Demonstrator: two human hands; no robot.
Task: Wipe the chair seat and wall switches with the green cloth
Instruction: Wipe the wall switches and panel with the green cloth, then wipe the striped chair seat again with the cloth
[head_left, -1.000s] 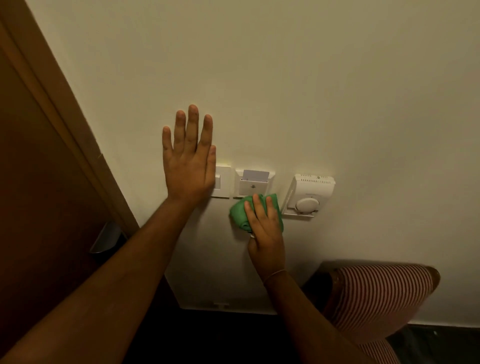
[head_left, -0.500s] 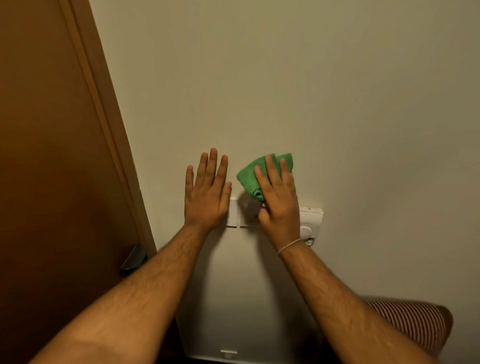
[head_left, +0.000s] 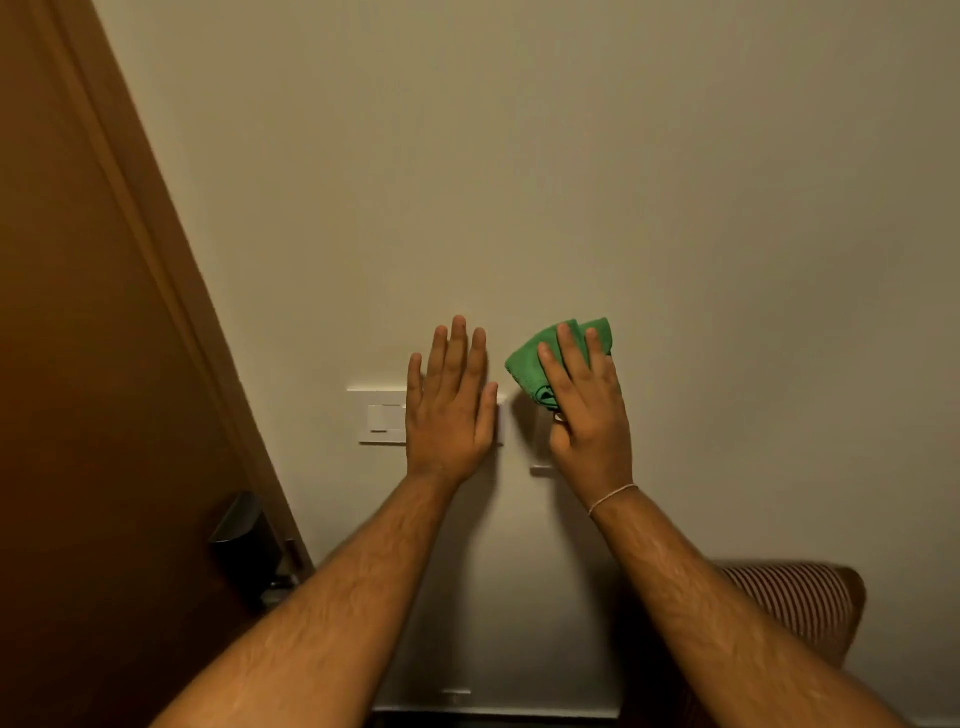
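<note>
Pressing the bunched green cloth onto the wall with the right hand, fingers spread over it just above a covered plate, left hand flat, open, half over the switch.

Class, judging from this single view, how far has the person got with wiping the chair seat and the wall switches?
Done: nothing can be confirmed; only the striped chair back shows, its seat out of frame. In hand: the right hand presses the green cloth against the wall over a plate it mostly hides, while the left hand lies flat beside it. Left: the uncovered switch plate by the door has no cloth on it.
</note>
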